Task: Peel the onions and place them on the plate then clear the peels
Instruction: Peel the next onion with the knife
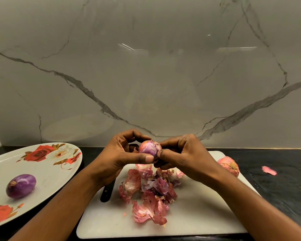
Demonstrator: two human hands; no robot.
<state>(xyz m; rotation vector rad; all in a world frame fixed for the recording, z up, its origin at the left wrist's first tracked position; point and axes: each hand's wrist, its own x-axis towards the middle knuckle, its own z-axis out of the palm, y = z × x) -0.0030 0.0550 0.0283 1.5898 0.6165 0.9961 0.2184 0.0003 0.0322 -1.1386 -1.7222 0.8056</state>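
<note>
Gripping one onion (149, 148) between left hand (127, 152) and right hand (182, 153)

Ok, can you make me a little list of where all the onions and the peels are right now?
in the hands: half-peeled onion, held by left hand and right hand
on the plate: one peeled onion
on the cutting board: pile of peels
at the board's right edge: unpeeled onion
on the counter: one stray peel

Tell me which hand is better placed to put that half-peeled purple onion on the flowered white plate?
Probably the left hand: it holds the half-peeled purple onion, and the flowered white plate lies on its side; the right hand is farther.
</note>
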